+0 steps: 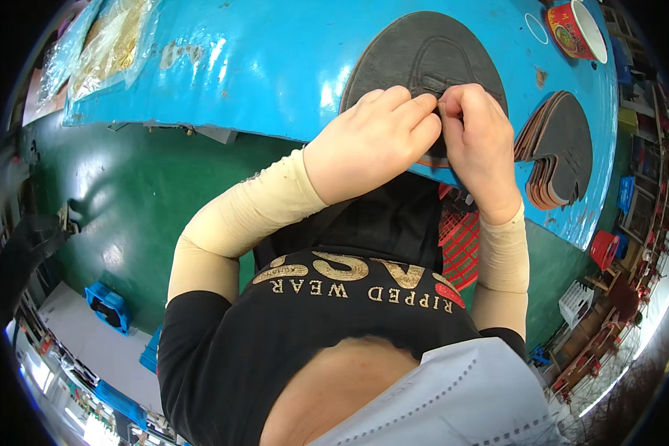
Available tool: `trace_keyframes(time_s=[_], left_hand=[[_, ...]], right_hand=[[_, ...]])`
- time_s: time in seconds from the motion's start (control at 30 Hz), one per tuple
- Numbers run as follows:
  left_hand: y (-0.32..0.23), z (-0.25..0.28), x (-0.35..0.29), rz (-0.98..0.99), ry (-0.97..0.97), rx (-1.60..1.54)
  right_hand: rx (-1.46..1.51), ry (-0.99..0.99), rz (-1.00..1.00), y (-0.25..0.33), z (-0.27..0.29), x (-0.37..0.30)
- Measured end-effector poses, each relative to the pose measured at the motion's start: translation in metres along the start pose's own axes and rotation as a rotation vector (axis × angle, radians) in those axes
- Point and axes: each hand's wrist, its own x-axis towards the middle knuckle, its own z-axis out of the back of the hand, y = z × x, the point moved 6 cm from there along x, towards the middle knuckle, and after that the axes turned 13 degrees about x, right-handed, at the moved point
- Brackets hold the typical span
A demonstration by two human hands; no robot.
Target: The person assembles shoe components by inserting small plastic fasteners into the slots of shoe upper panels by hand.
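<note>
— Head view, what was the surface like?

— A bright blue table (275,67), scuffed and glossy, over a green floor (126,193); shelving and red crates crowded the room's edge around three to four o'clock.

— And the work?

— A dark grey round piece (416,52) lay on the table at twelve o'clock. Both hands met at its near edge: left hand (372,141) curled, right hand (479,141) with fingertips pinched together on a small tab of it.

— Anything around?

— A stack of similar dark pieces (561,149) at two o'clock, a red bowl (576,30) at one, plastic wrap (104,41) at ten. The hands hid the piece's near edge.
</note>
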Motion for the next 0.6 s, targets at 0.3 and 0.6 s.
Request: trace_keyframes(time_s=[0.3, 0.6], left_hand=[[-0.005, 0.001, 0.002, -0.04, -0.02, 0.141], [-0.005, -0.002, 0.001, -0.007, -0.014, 0.093]], right_hand=[[0.157, -0.392, -0.075, -0.006, 0.016, -0.038], [-0.11, -0.127, 0.183, 0.01, -0.006, -0.029]])
